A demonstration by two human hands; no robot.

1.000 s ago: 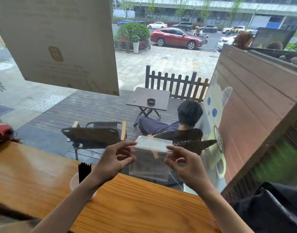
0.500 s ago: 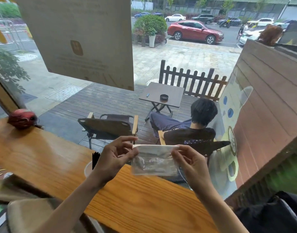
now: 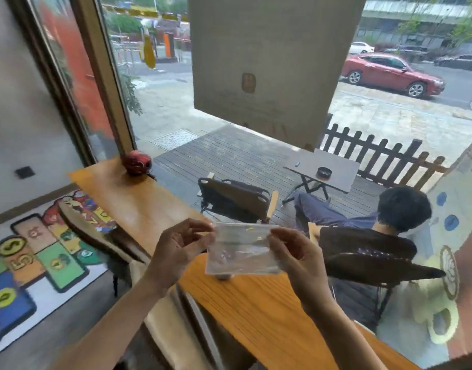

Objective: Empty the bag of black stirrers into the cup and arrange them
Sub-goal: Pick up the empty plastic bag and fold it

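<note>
Bag (image 3: 243, 249): clear plastic, held up flat above the surface (image 3: 256, 311), its top edge level and its lower edge just over the wood; it looks empty.
Left hand (image 3: 176, 252): fingers (image 3: 203, 237) pinch the bag's upper left corner.
Right hand (image 3: 296, 257): fingers (image 3: 276, 233) pinch the bag's upper right corner, the other fingers curled behind the bag's side.
Cup (image 3: 224, 276): only a blurred bit of it shows under the bag's lower edge, standing on the surface; its contents cannot be told.
Surface: a long wooden counter against the window (image 3: 229, 161); its far edge meets the glass, its near edge runs diagonally past the left forearm.
Open room: bare wood in front of the hands and along the counter to the left, up to a red object (image 3: 137, 161) at the far end.
Below the near edge: a stool (image 3: 96, 231), close to the counter.
</note>
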